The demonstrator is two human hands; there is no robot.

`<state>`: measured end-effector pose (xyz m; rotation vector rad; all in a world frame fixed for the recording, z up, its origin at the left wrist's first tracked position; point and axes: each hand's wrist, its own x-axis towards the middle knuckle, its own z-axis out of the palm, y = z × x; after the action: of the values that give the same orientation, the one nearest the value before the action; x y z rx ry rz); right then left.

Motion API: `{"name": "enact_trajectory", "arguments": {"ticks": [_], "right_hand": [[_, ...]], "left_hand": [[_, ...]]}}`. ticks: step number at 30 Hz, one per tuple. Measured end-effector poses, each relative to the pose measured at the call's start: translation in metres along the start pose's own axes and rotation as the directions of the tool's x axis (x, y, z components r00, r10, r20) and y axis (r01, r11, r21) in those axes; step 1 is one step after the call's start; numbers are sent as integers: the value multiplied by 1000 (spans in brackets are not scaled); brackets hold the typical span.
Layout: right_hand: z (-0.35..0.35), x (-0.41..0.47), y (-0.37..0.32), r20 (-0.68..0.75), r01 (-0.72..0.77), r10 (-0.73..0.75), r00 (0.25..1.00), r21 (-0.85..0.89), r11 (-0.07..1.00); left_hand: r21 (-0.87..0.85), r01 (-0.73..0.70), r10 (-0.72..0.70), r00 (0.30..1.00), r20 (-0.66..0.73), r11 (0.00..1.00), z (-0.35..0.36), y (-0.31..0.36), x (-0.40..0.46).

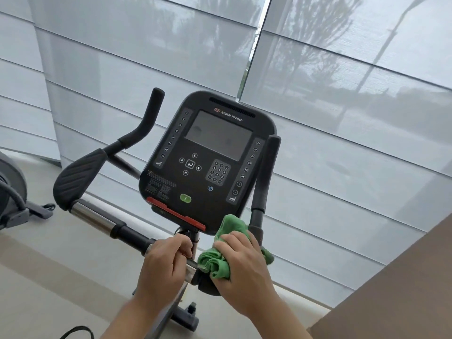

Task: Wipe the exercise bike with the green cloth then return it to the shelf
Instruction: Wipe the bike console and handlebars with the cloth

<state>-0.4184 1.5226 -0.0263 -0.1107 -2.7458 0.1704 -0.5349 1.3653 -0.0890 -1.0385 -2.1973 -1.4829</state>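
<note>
The exercise bike's black console (208,162) faces me, with a grey screen, keypad and a red strip along its lower edge. A chrome and black handlebar (97,218) runs from the left pad down to the centre. My left hand (163,263) grips the handlebar near its middle. My right hand (244,267) holds the bunched green cloth (215,260) against the right arm pad, at the base of the right upright grip (266,177). The shelf is not in view.
Pale window blinds (342,118) fill the background right behind the bike. Part of another grey machine (12,187) stands at the left edge. A brown surface (403,289) cuts across the lower right corner. A black cable (78,331) lies on the floor below.
</note>
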Motion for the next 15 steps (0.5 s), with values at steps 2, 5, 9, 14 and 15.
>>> {"name": "enact_trajectory", "arguments": {"ticks": [2, 5, 9, 14, 15], "right_hand": [[6, -14, -8, -8, 37, -37, 999, 45, 998], [14, -28, -9, 14, 99, -100, 995, 38, 994], [14, 2, 22, -11, 243, -243, 970, -1, 970], [-7, 46, 51, -59, 53, -51, 997, 21, 998], [-11, 55, 53, -80, -9, 10, 997, 15, 1000]], "left_hand": [[-67, 28, -26, 999, 37, 997, -8, 0, 3], [-6, -6, 6, 996, 86, 1000, -13, -5, 10], [96, -37, 28, 995, 96, 995, -10, -12, 15], [193, -71, 66, 997, 36, 979, 4, -6, 8], [213, -76, 73, 997, 24, 974, 6, -7, 7]]}}
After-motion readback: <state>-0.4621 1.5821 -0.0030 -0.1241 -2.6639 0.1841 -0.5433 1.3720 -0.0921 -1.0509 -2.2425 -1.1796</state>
